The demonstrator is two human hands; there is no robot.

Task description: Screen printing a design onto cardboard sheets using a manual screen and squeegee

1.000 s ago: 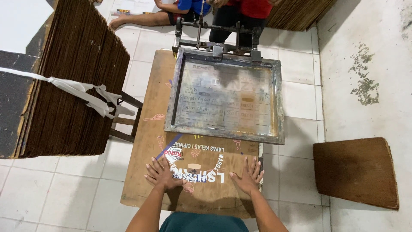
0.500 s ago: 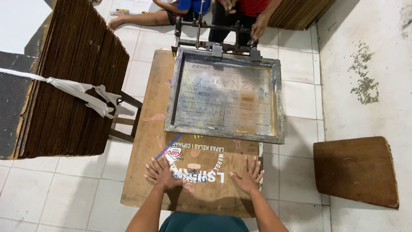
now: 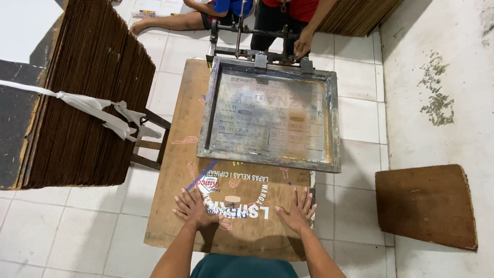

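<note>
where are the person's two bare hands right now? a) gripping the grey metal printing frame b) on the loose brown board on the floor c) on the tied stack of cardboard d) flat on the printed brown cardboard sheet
d: the left hand and right hand lie palms down, fingers spread, on the printed brown cardboard sheet, below the grey metal printing frame.

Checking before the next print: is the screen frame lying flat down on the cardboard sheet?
No, the screen frame is tilted up, while both hands press the printed cardboard sheet.

Round printed label [image 3: 234, 193] on brown cardboard sheet [image 3: 180, 206]
</note>
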